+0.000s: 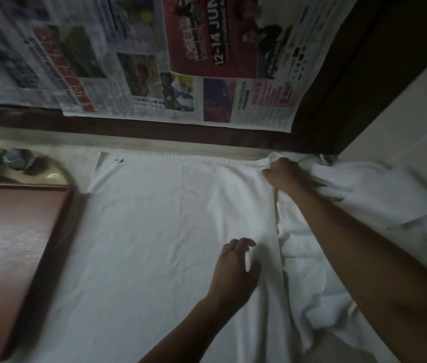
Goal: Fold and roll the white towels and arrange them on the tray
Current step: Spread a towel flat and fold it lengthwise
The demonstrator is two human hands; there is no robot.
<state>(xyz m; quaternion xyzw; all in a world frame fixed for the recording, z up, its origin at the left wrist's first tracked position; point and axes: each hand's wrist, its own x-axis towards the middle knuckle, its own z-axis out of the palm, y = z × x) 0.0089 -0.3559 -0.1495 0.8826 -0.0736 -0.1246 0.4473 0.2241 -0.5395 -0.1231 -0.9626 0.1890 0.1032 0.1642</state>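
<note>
White cloth: a white towel (170, 231) lies spread flat across the middle of the surface, its far hem running along the back edge and a small dark tag near its far left corner.
Towel's right edge: a straight seam runs from the far right corner toward the viewer, and both hands sit close to it.
Crumpled towels (338, 258): a bunched white heap lies just right of the flat towel, touching its right edge and partly under the right forearm.
Right hand (284, 175): reaching to the far right corner of the flat towel, fingers curled down onto the cloth; it appears to pinch the corner, though the blur leaves the grip uncertain.
Left hand (236, 265): resting on the flat towel near its right seam, closer to the viewer, fingers bent and loosely spread, pressing on the cloth with nothing clearly held.
Tray (50, 231): a reddish-brown tray with a dark raised rim stands at the left, its right rim just beside the towel's left edge; no towels lie on it.
Far left corner: blurred greyish objects (15, 158) sit behind the tray, too smeared to identify.
Newspaper (154, 61): printed sheets cover the wall behind the surface, above a dark wooden band.
</note>
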